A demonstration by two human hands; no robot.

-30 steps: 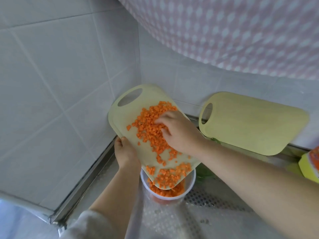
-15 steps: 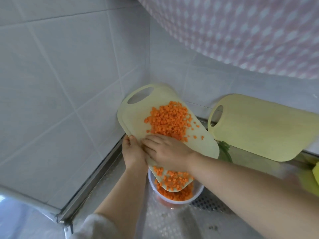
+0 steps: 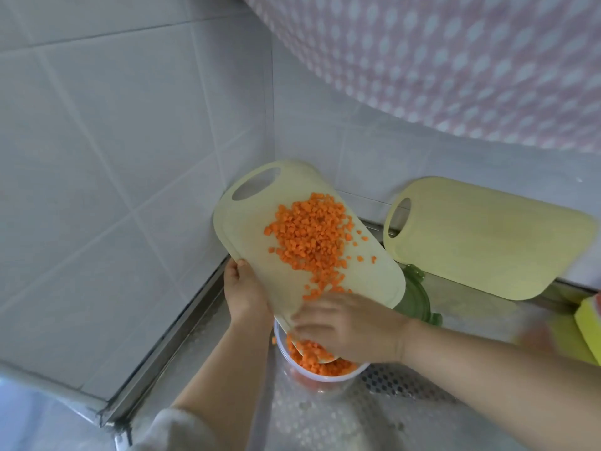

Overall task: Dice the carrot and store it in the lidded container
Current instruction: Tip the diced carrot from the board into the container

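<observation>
Our right hand (image 3: 344, 327) lay flat on the low end of the cutting board (image 3: 247, 222), fingers pretty much straight and close together, pressed against the surface with nothing held in them. Some diced carrot (image 3: 312, 239) sat right at the fingertips, and the main pile was further up the board, toward the handle hole. Our left hand (image 3: 244, 291) gripped the board's left edge, thumb on top and fingers curled underneath, holding it tilted with the handle end up. Directly under the board's low tip stood the clear round container (image 3: 354, 374), already holding a layer of carrot cubes. Peeking out from behind the board's right edge was a green lid (image 3: 418, 301), lying on the metal counter (image 3: 325, 424). Further right of the board, a second pale board (image 3: 487, 239) leaned on the tiled wall (image 3: 113, 157). Well off to the right of that we had something yellow (image 3: 588, 320), too blurry to identify.
</observation>
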